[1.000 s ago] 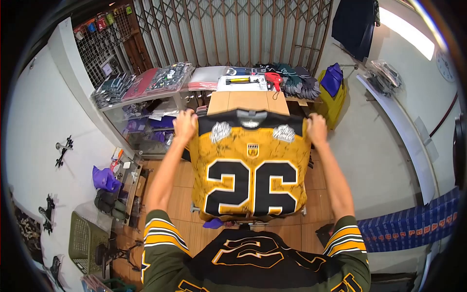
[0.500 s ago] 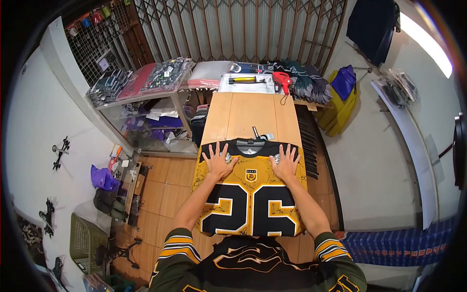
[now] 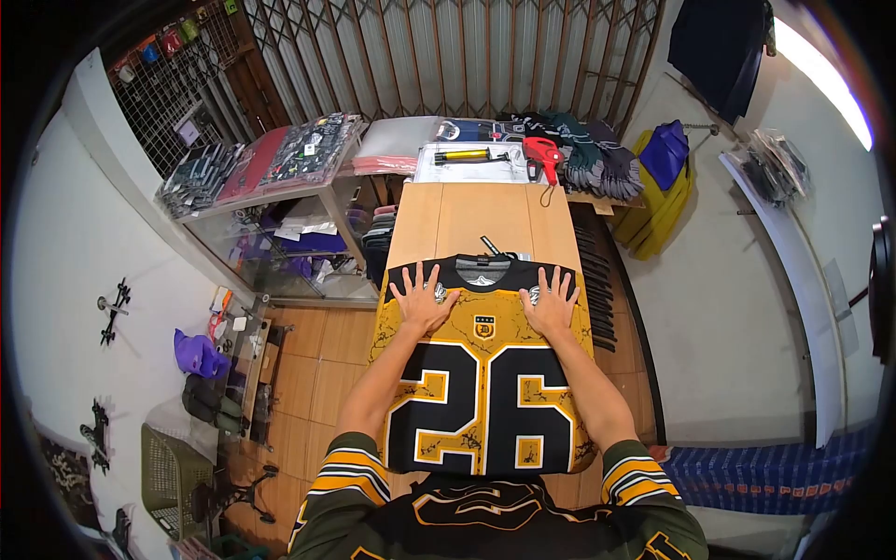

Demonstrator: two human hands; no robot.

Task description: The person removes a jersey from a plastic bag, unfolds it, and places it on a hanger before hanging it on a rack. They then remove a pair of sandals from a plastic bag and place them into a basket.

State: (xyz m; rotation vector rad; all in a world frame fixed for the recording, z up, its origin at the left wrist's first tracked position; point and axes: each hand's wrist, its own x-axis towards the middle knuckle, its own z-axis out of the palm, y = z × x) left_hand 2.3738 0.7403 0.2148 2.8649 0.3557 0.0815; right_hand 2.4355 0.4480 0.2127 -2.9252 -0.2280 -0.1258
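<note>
A black and mustard jersey [image 3: 483,331] with a large 26 on its front lies spread over the near part of the wooden table [image 3: 481,219]. My left hand [image 3: 423,301] rests flat on its left shoulder, fingers spread, and my right hand [image 3: 551,303] lies the same way on the right shoulder. Between them are the round collar [image 3: 483,271] and, lower, a small crest [image 3: 483,327]. A dark tag [image 3: 489,245] sticks out above the collar. Neither hand grips anything.
Beyond the table are a red tool [image 3: 542,161] and a yellow and black cylinder [image 3: 462,156]. Packed garments [image 3: 308,149] top a glass cabinet [image 3: 271,245] at left. A green basket [image 3: 173,481] stands lower left. Yellow clothing [image 3: 658,210] hangs at right.
The jersey shows slightly higher at the collar, and its lower edge reaches farther toward me, with more of the 26 visible. Both hands stay flat on the shoulders. The camera view has shifted slightly.
</note>
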